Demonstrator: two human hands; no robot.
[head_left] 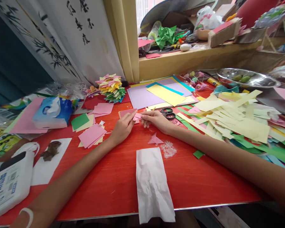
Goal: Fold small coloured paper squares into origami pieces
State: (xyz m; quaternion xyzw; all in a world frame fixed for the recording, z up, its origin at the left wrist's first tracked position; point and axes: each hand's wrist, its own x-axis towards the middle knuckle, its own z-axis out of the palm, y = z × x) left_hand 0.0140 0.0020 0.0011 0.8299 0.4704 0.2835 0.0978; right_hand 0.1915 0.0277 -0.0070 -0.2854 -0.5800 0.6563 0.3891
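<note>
Between my two hands, over the red table [123,177], is a small folded piece of pink paper [137,117]. My left hand [123,126] pinches its left side, and my right hand [156,121] grips its right side with thumb and forefinger. A folded pink paper piece [155,139] lies just below my right hand, beside a patch of clear, crumpled-looking bits [168,149]. Black-handled scissors [167,112] rest behind my right wrist. Left of my left hand are stacks of pink paper squares [92,135] and a green square [79,122].
Nearest me, a white paper sheet [153,183] overhangs the table edge. Cut paper strips [239,120] pile up at right, below a metal tray [249,80]. A multicoloured folded-paper stack [112,88] stands at the back, beside large purple sheets [142,98]. A tissue pack [52,113] sits left.
</note>
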